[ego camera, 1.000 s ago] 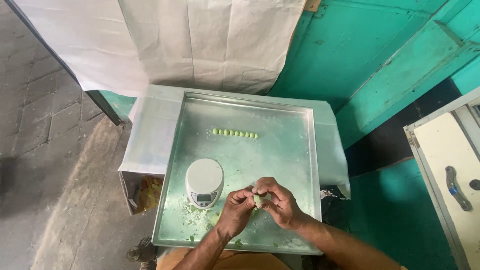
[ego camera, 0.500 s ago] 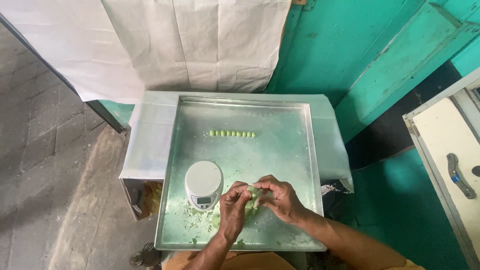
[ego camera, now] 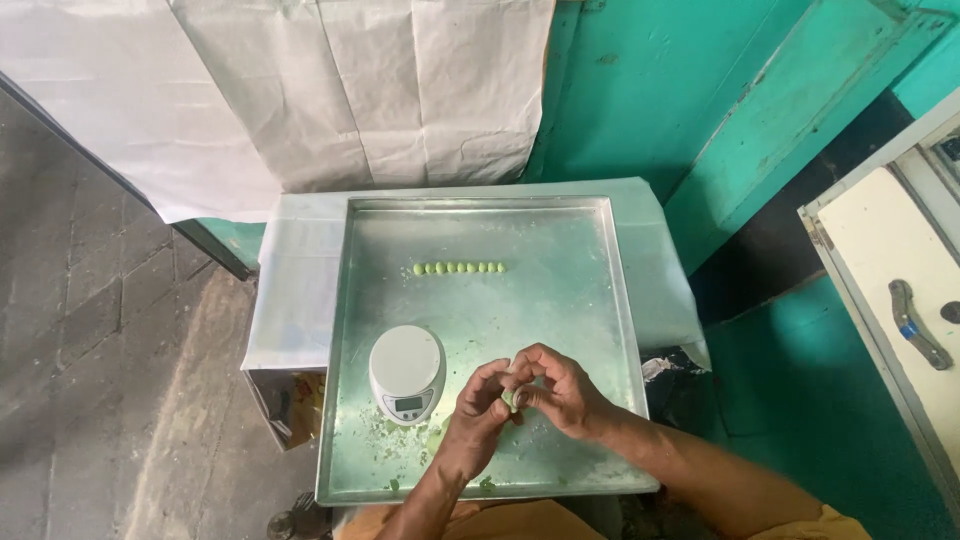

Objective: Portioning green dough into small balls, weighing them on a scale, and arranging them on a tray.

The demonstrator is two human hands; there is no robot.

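Observation:
Both hands meet over the near part of a square metal tray point(ego camera: 590, 300). My left hand point(ego camera: 478, 412) and my right hand point(ego camera: 558, 388) pinch one small pale green dough piece point(ego camera: 510, 399) between their fingertips. A small white kitchen scale point(ego camera: 406, 372) sits on the tray just left of my left hand. Further back on the tray lies a straight row of several small green balls point(ego camera: 459, 268). Green crumbs point(ego camera: 392, 438) are scattered on the tray near the scale.
The tray rests on a stand covered with white plastic sheet point(ego camera: 295, 290). White cloth point(ego camera: 300, 90) hangs behind it against a teal wall point(ego camera: 680, 90). A cream cabinet door with a metal latch point(ego camera: 915, 325) stands at the right. Grey stone floor lies at the left.
The view has shifted slightly. My hands stay together near the scale, fingers working the green piece between them. The row of balls and the scale have not moved.

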